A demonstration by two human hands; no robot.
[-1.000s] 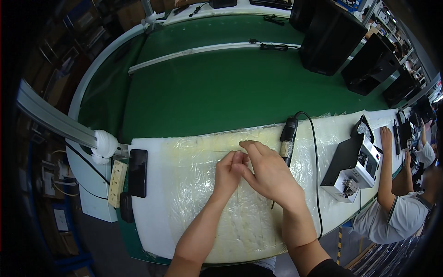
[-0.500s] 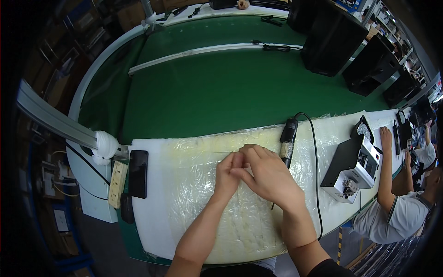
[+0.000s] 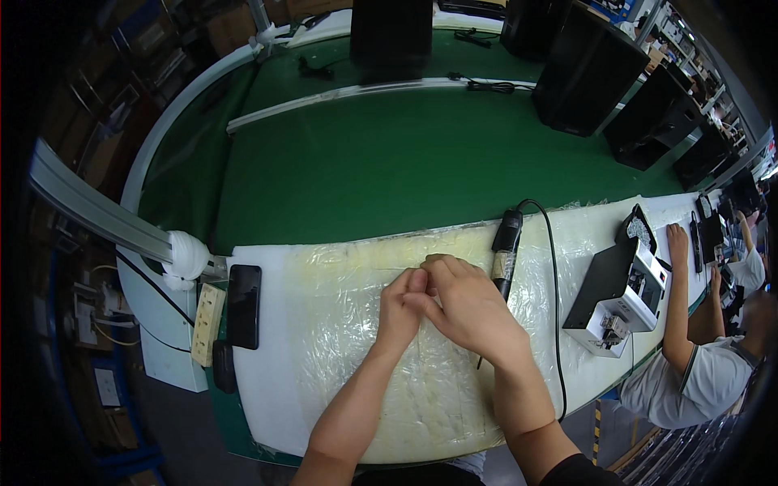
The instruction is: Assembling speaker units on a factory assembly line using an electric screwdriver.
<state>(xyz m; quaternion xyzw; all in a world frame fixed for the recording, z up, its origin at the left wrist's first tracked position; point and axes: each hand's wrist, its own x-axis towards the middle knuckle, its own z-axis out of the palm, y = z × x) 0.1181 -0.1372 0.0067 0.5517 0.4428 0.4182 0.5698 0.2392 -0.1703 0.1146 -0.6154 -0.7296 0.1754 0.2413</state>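
My left hand (image 3: 401, 308) and my right hand (image 3: 466, 304) meet above the middle of the plastic-wrapped work mat (image 3: 348, 389). The fingers of both are curled and touch each other. Anything held between them is hidden. Just beyond my right hand lies a black corded electric screwdriver (image 3: 508, 235), partly covered by that hand. A thin tip shows below my right wrist. The screwdriver's black cable (image 3: 557, 324) loops down the mat to its right.
A black-and-silver screw feeder (image 3: 612, 300) stands right, beside a co-worker's arm (image 3: 679, 308). At left lie a black phone (image 3: 243, 308) and a power strip (image 3: 207, 324). Past the mat runs a green conveyor belt (image 3: 365, 170) with black speaker cabinets (image 3: 583, 69) and a metal rail (image 3: 324, 95).
A tall black cabinet and a dark cable have come into view on the far part of the belt. My hands have hardly moved and stay together.
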